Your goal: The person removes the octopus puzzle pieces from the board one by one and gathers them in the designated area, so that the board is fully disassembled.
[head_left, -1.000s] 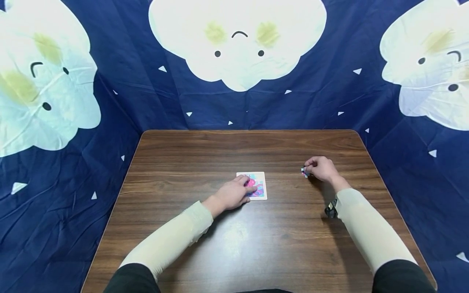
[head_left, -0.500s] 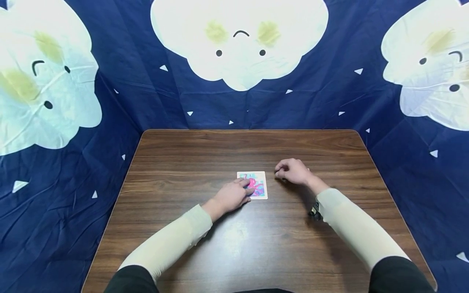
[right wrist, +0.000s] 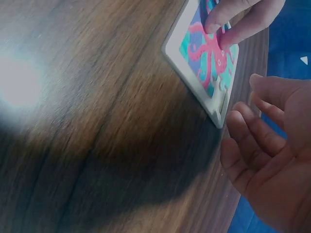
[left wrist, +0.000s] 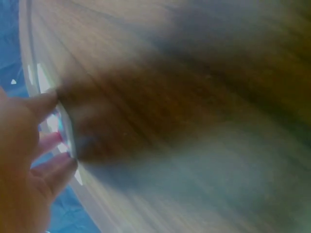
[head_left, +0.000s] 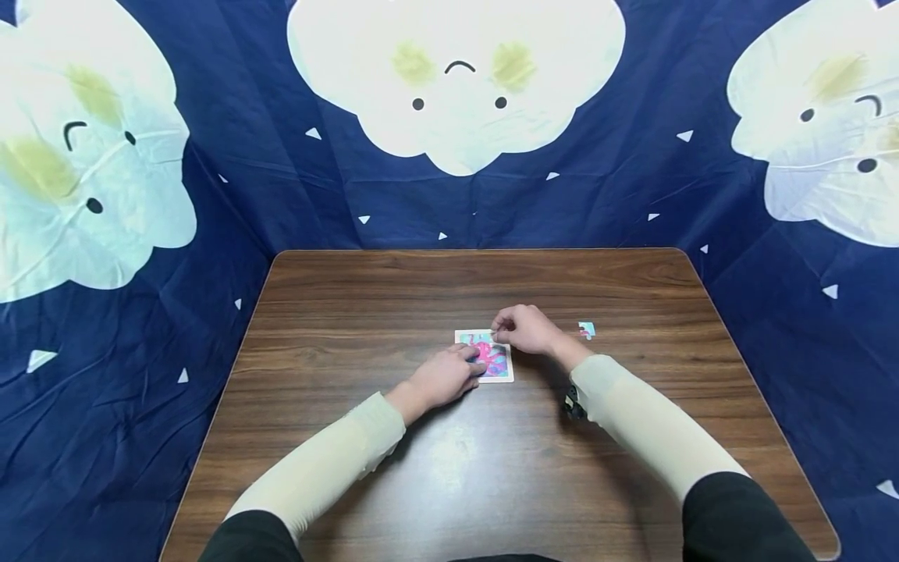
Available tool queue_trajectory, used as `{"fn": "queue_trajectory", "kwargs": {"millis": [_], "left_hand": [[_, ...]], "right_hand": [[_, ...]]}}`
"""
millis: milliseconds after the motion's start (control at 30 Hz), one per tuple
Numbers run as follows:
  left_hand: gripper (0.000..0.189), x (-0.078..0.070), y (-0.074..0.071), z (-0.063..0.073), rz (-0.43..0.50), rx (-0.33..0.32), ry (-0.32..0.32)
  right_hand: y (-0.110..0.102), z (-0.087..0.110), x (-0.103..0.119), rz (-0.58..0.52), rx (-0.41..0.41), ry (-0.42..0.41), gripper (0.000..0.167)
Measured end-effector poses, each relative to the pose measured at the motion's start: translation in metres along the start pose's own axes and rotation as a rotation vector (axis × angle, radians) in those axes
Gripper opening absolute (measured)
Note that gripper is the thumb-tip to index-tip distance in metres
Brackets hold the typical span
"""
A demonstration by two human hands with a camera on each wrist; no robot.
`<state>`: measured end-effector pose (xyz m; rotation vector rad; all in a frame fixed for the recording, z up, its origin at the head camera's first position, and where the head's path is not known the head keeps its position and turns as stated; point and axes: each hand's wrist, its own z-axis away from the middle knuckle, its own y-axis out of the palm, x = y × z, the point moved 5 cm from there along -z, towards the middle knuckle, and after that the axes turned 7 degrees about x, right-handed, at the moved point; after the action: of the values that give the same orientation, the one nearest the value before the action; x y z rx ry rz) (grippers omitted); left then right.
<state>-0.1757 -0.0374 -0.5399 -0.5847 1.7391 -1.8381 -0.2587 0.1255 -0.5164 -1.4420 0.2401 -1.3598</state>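
Observation:
A small jigsaw puzzle (head_left: pixel 498 361) with a pink octopus picture lies in a white-edged frame on the table. My left hand (head_left: pixel 445 375) rests on its left part, fingers spread over the picture. My right hand (head_left: pixel 528 329) is at the puzzle's upper right corner, with thumb and index finger close together. In the right wrist view, the right hand (right wrist: pixel 277 141) has its other fingers loosely curled beside a pale gap in the picture near the frame's corner. Whether a piece lies between its fingertips is hidden. A loose blue-and-pink puzzle piece (head_left: pixel 586 329) lies right of that hand.
The puzzle is on a brown wood-grain table (head_left: pixel 351 297). Blue cloth (head_left: pixel 232 195) with white cloud prints hangs behind and at both sides. A dark device (head_left: pixel 573 403) sits at the right wrist. The left wrist view is blurred.
My right hand has moved left from the loose piece to the puzzle's corner, leaving that piece uncovered on the table. My left hand has stayed on the puzzle.

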Motion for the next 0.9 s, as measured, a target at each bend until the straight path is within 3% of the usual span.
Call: {"fn": "queue_trajectory", "kwargs": {"millis": [267, 533, 900], "left_hand": [[0.026, 0.007, 0.0, -0.003, 0.127, -0.021, -0.014], [0.028, 0.007, 0.0, 0.0, 0.153, -0.025, -0.036], [0.026, 0.005, -0.001, 0.001, 0.114, -0.036, -0.024]], "right_hand": [[0.008, -0.005, 0.006, 0.027, 0.059, -0.001, 0.014], [0.011, -0.006, 0.007, 0.018, 0.056, 0.012, 0.017], [0.016, -0.007, 0.006, 0.007, 0.047, 0.008, 0.018]]}}
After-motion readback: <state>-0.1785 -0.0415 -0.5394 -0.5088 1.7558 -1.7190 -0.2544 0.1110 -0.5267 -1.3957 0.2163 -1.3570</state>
